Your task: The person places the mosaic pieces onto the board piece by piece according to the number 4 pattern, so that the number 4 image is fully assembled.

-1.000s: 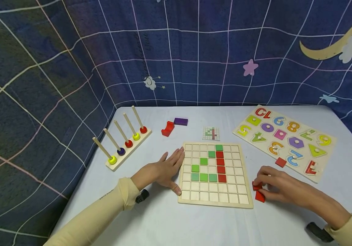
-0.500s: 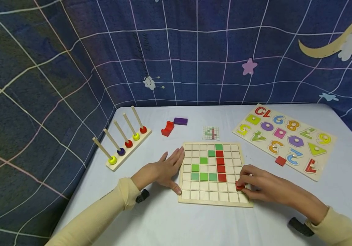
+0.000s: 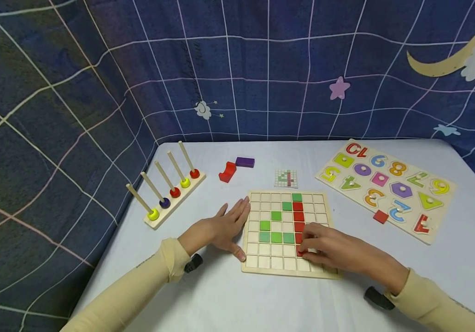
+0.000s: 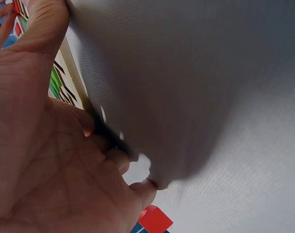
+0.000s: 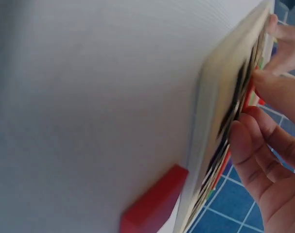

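My left hand (image 3: 228, 229) rests along the left edge of the wooden grid board (image 3: 291, 273), fingers straight and thumb apart. The right hand (image 3: 333, 246) pinches a red square tile (image 3: 300, 251) at the cell below the column of red tiles (image 3: 298, 216); whether it is fully seated is hidden by the fingers. Green tiles (image 3: 276, 237) form a diagonal and a row to the left of that column. Behind the board lies a small pattern card (image 3: 285, 178). In the right wrist view, a red tile (image 5: 154, 203) lies on the tablecloth beside the board.
To the left stands a peg stand (image 3: 175, 201) with coloured rings. A red curved block (image 3: 227, 172) and a purple block (image 3: 245, 162) lie behind the board. At right is a number puzzle board (image 3: 386, 186), with a loose red tile (image 3: 380, 216) at its edge.
My right hand has carried a red tile leftward from the table at the board's right side, across the board to the red column. The left hand stays at the board's left edge.
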Available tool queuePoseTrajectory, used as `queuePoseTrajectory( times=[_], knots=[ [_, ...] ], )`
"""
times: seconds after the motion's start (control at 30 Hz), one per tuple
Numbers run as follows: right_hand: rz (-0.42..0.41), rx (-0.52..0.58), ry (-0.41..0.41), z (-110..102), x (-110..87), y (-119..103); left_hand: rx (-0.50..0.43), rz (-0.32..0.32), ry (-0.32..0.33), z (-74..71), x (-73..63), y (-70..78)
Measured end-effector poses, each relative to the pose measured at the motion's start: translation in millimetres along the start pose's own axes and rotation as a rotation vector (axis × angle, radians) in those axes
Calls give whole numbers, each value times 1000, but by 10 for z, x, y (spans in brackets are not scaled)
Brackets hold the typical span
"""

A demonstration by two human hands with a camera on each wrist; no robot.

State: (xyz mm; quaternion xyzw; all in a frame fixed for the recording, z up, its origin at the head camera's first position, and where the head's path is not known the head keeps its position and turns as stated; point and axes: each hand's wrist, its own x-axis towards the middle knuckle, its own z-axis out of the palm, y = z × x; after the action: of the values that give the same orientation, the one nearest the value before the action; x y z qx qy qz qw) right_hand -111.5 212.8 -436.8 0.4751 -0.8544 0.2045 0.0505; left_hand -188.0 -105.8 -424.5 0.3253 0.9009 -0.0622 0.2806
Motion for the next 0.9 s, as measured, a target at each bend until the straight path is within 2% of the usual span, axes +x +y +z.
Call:
queuePoseTrajectory(
  times=[0.17,0.4,0.7,0.9],
  knots=[
    [-31,-6,38,31,37,8,-7,-3,-4,-3,15,-1],
    [-9,1,34,40,35,-6,-34,11,7,54,51,-36],
    [-11,-18,57,50,41,-23,-19,-1,-10,-29,-7,0],
    [-15,-56,31,11,-15,-26,-25,2,-15,-37,-13,3]
  ],
)
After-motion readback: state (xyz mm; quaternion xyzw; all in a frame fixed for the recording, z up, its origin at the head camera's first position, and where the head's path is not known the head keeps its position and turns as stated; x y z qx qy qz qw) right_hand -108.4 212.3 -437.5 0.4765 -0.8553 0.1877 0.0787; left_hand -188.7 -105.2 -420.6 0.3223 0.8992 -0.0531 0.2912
